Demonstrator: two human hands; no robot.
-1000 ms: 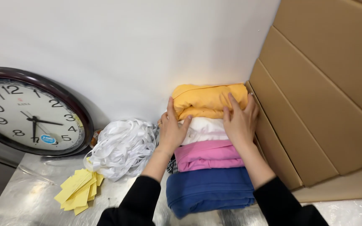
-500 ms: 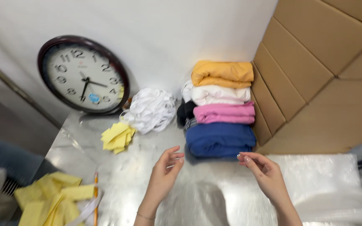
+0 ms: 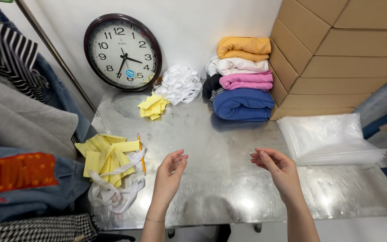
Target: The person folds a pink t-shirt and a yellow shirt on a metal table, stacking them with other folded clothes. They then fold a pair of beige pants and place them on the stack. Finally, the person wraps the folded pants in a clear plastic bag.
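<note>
My left hand (image 3: 169,175) and my right hand (image 3: 276,168) hover empty over the shiny metal table (image 3: 229,148), palms turned inward, fingers loosely curled and apart. Far from both hands, against the back wall, stands a stack of folded garments: yellow (image 3: 242,47) on top, then white (image 3: 238,65), pink (image 3: 246,80) and blue (image 3: 243,105) at the bottom. The left hand is nearest to an orange pencil (image 3: 141,153) and a pile of yellow paper slips (image 3: 106,154). The right hand is close to a stack of clear plastic bags (image 3: 330,138).
A round wall clock (image 3: 122,51) leans on the wall at the back left, beside a heap of white straps (image 3: 178,84) and small yellow tags (image 3: 153,106). Cardboard boxes (image 3: 337,49) fill the right back. Hanging clothes (image 3: 19,134) crowd the left edge. More white straps (image 3: 115,190) lie near the front.
My hands let go of the folded stack and drew back toward me. The view pulled away and widened, and the hands now hang empty over the table.
</note>
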